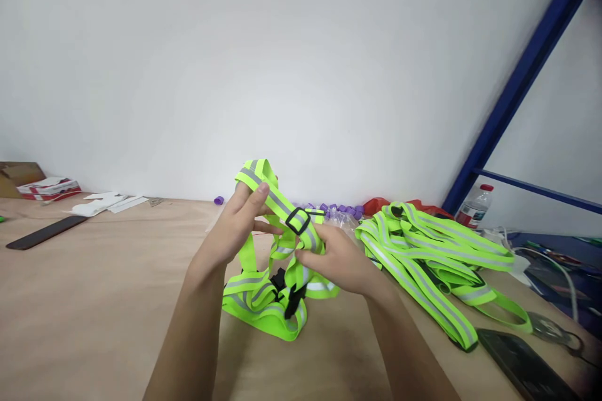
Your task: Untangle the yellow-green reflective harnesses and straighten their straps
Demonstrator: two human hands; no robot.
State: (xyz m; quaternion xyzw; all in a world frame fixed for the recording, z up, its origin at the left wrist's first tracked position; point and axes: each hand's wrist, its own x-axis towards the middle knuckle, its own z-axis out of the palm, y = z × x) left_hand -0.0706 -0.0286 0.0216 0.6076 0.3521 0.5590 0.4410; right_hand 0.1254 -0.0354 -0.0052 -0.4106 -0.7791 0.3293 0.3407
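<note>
Between my hands is a reflective harness of neon-green straps (277, 202) with a grey stripe. My left hand (237, 219) pinches an upper loop, thumb on top of the band. Lower and to the right, my right hand (336, 257) grips the same strap just below a black slide buckle (298, 220). The rest of the harness hangs down in loops, its lower straps (263, 319) reaching the table. Black clips (294, 302) show among those loops. The fingers of my right hand are partly hidden behind the webbing.
More neon-green straps (423, 257) lie piled at the right. A dark phone (524, 363) is in front of them, a bottle (475, 207) behind. Purple pieces (345, 209) line the wall. Leftward are a black strip (47, 232), white paper (101, 203) and a box (49, 188).
</note>
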